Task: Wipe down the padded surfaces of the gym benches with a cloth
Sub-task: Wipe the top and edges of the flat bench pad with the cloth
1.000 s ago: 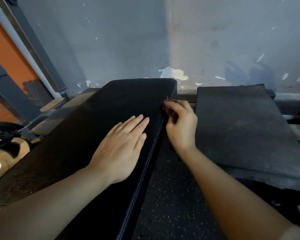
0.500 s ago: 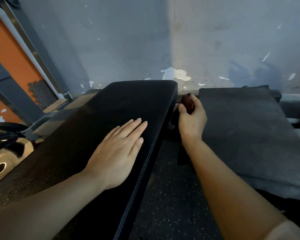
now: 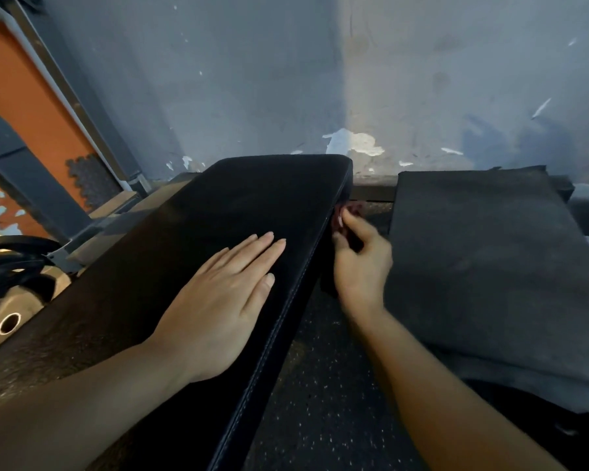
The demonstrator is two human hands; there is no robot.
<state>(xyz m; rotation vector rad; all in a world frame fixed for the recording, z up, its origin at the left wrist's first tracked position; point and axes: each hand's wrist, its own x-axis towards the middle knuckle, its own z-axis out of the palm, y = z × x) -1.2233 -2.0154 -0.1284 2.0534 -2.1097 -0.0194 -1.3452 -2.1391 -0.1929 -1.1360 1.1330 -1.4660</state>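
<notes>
Black padded bench (image 3: 252,212): long rectangular pad, smooth vinyl-like cover, rounded far corners, stitched seam along its right edge, far end near a gray wall (image 3: 286,79) with chipped paint. Left hand (image 3: 218,300): flat on the pad's top, fingers straight and together. Right hand (image 3: 363,263): beside the pad's right edge, fingers curled around a small dark reddish cloth (image 3: 352,212), bunched and blurred, pressed against the pad's side. Gray foam mat (image 3: 490,253): matte, rectangular, to the right. Speckled rubber floor (image 3: 323,402) between them.
</notes>
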